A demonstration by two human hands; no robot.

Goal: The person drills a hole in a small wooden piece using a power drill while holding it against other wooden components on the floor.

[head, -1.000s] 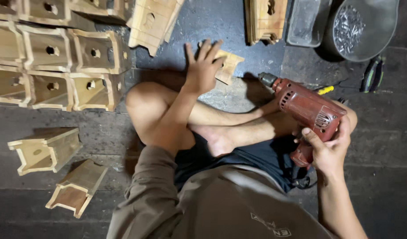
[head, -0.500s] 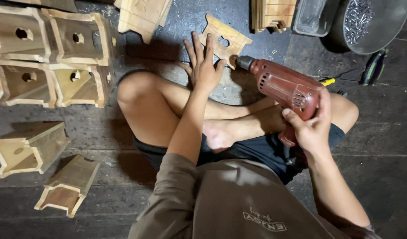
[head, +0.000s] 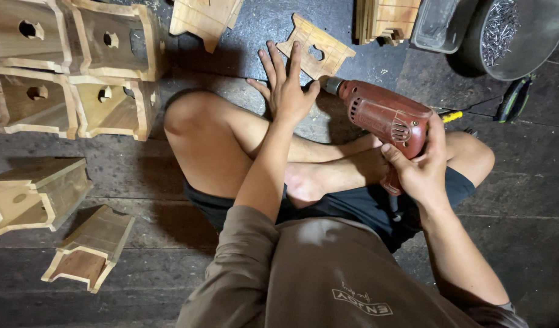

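I sit cross-legged on a dark plank floor. My right hand (head: 420, 165) grips a red electric drill (head: 383, 115) by its handle, the chuck pointing left toward my other hand. My left hand (head: 285, 85) is spread flat with fingers apart, just below a small flat wooden panel (head: 316, 47) that has a hole and notched corners. The fingertips reach the panel's lower edge; whether they press on it I cannot tell. The drill's tip sits close to the left hand's thumb side.
Several open wooden boxes with round holes (head: 79, 67) are stacked at the upper left. Two more wooden pieces (head: 33, 194) (head: 91, 246) lie at the left. A metal bowl of nails (head: 513, 33), a grey tray (head: 434, 24), stacked wood (head: 386, 18) and a green-handled tool (head: 513, 97) lie at the top right.
The drill has swung left toward the wooden panel, and my right hand came with it. My left hand stays spread below the panel. The camera view shifted slightly.
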